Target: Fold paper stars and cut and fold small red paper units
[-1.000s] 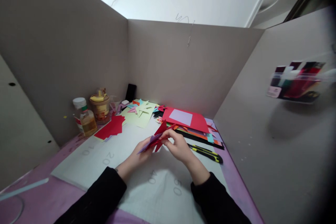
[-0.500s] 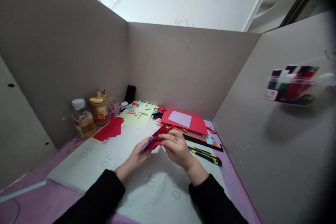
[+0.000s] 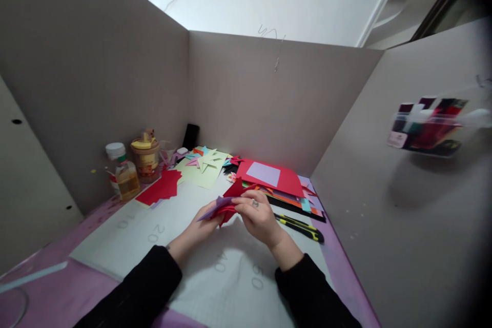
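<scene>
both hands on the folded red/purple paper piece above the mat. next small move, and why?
Probably press the fold flat with the right hand while the left hand steadies it. Both hands pinch the folded paper piece from opposite sides, raised above the white mat, its red and purple points sticking out loose. The exact crease is too small to make out.

Both hands, left hand and right hand, meet with fingers pinched.

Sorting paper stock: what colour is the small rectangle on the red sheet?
Pale lilac rectangle, head view.
</scene>
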`<control>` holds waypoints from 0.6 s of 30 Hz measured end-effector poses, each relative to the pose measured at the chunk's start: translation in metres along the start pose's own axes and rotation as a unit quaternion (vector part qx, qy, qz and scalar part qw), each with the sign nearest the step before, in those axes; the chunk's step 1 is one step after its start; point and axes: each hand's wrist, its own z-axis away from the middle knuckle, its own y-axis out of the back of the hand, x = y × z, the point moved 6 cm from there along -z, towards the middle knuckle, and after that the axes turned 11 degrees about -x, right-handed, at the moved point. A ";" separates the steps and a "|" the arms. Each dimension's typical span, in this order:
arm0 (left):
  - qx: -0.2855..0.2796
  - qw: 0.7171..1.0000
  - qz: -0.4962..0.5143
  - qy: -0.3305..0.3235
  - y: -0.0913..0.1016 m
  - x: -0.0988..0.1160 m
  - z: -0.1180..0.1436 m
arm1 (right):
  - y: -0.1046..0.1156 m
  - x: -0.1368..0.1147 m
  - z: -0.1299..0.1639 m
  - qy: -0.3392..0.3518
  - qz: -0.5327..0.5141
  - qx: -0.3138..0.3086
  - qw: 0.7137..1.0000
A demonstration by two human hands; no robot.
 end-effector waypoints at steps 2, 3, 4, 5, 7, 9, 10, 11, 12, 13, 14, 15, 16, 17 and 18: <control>-0.002 1.000 -0.006 -0.001 -0.002 0.003 0.001 | 0.000 0.000 -0.001 -0.006 -0.011 -0.015 1.000; -0.004 1.000 -0.007 -0.001 -0.003 0.005 0.001 | 0.000 0.000 -0.001 -0.007 -0.014 -0.023 1.000; -0.007 1.000 -0.007 -0.001 -0.004 0.006 0.001 | 0.000 -0.001 -0.001 -0.007 -0.017 -0.029 0.999; -0.011 1.000 -0.008 0.000 -0.006 0.009 0.001 | 0.000 -0.001 -0.002 -0.006 -0.020 -0.034 0.999; -0.020 1.000 -0.010 0.007 -0.008 0.013 0.001 | 0.001 -0.003 -0.003 -0.004 -0.025 -0.039 0.999; -0.022 1.000 -0.012 0.014 -0.009 0.017 0.001 | 0.002 -0.003 -0.004 -0.003 -0.029 -0.041 0.999; -0.020 1.000 -0.012 0.015 -0.009 0.019 0.001 | 0.003 -0.004 -0.004 -0.002 -0.030 -0.040 0.999; -0.020 1.000 -0.010 0.015 -0.010 0.020 0.000 | 0.003 -0.004 -0.004 -0.001 -0.031 -0.037 0.999; -0.021 1.000 -0.008 0.014 -0.010 0.021 0.000 | 0.004 -0.004 -0.004 0.001 -0.032 -0.033 0.999; -0.021 1.000 -0.005 0.014 -0.010 0.021 -0.001 | 0.004 -0.005 -0.004 0.003 -0.034 -0.028 0.999; -0.021 1.000 -0.002 0.016 -0.010 0.020 -0.001 | 0.004 -0.005 -0.004 0.005 -0.036 -0.024 0.999; -0.019 1.000 0.002 0.016 -0.010 0.019 -0.002 | 0.004 -0.004 -0.004 0.005 -0.038 -0.021 0.999; -0.017 1.000 0.007 0.014 -0.010 0.017 -0.002 | 0.003 -0.004 -0.004 0.003 -0.039 -0.021 0.999; -0.016 1.000 0.012 0.010 -0.010 0.016 -0.003 | 0.002 -0.003 -0.004 -0.002 -0.039 -0.024 0.999; -0.015 1.000 0.015 0.007 -0.010 0.016 -0.003 | 0.001 -0.002 -0.004 -0.007 -0.038 -0.029 0.999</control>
